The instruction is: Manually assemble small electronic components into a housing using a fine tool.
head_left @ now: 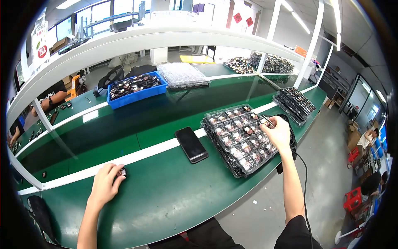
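At the left of the green bench, my left hand point(106, 182) is closed with thumb and fingers on a small black part point(123, 171) that has a pale, shiny face. Its exact kind is too small to tell. Over the far right corner of a stack of clear plastic compartment trays point(234, 144), my right hand point(277, 132) grips a pair of metal tweezers point(268, 120). The tweezer tips point down into a compartment near the tray's right edge. Small dark and pale parts fill the top tray's pockets. A black phone point(191, 144) lies flat between my hands.
A blue bin point(137, 99) of dark parts and stacked clear trays point(182, 75) stand beyond the white rail. More filled trays point(294, 104) sit at the far right. A black cable point(306, 182) hangs by my right forearm. White posts point(311, 43) hold an overhead shelf. Other people work nearby.
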